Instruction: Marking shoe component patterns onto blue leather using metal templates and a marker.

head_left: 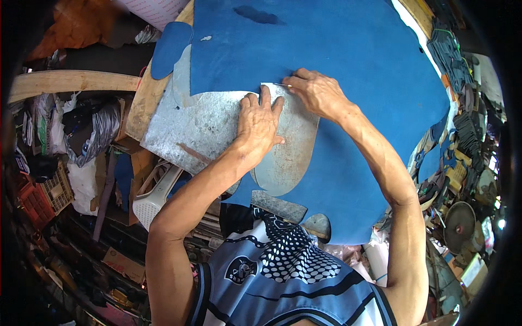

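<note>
A large blue sheet (375,60) that looks like leather is spread over the worktable. On it lies a flat grey template (293,152) with a rounded near end and a straight far edge. My left hand (258,125) presses down on the template's left side, fingers spread. At its far right corner is my right hand (318,93), fingers curled and pinched together. A thin tip seems to poke out by the template's edge, but the fingers hide what it belongs to.
A scuffed metal plate (187,122) covers the table's left part. A rounded blue cut piece (170,51) rests at the far left. A white plastic stool (155,198) stands below left. Piled scraps (462,136) line the right, near a round fan-like disc (459,227).
</note>
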Demonstrator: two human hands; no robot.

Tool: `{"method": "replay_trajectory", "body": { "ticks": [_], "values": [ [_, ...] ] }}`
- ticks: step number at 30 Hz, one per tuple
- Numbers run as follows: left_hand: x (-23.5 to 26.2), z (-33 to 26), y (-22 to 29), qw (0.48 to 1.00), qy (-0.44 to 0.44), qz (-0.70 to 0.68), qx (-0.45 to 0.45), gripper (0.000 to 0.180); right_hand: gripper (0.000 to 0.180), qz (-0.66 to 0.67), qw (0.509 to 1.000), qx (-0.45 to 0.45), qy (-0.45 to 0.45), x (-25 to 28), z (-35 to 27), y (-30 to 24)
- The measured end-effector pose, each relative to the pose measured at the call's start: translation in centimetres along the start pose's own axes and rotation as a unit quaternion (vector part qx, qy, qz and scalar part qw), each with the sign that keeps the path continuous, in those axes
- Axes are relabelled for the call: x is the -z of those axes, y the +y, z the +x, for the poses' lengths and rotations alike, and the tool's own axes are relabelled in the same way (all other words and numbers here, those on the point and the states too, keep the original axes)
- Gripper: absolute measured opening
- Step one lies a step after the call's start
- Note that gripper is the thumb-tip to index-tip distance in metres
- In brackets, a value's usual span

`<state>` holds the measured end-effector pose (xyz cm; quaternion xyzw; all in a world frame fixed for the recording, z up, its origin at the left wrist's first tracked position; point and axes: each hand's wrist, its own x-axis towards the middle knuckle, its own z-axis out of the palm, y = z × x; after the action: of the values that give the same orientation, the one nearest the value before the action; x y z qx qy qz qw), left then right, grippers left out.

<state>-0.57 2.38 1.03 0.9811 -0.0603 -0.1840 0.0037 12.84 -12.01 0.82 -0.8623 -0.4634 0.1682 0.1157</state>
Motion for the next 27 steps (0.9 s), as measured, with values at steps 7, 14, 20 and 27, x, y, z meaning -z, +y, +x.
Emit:
{"method": "replay_trajectory", "body": {
  "ticks": [7, 14, 20, 27],
  "values": [
    [0.2, 0.2, 0.2, 1.000, -0.021, -0.007, 0.015, 0.101, 0.026, -0.005, 0.999, -0.044, 0.019, -0.4, -2.3, 0.2],
    [0.0, 0.1, 0.0, 1.000, -0.001, 0.004, 0.005, 0.100, 0.027, 0.020, 0.992, -0.120, -0.018, 0.8, -4.6, 1.1],
    [-0.3, 0.1, 0.0, 1.000, 0.019, 0.005, -0.001, 0.100, 0.027, -0.008, 0.996, -0.089, 0.020, 0.3, -5.7, 3.1],
    [-0.4, 0.2, 0.2, 1.000, 0.001, 0.003, 0.006, 0.101, 0.027, -0.023, 0.992, -0.125, 0.020, 0.6, -7.7, 3.9]
  ]
}}
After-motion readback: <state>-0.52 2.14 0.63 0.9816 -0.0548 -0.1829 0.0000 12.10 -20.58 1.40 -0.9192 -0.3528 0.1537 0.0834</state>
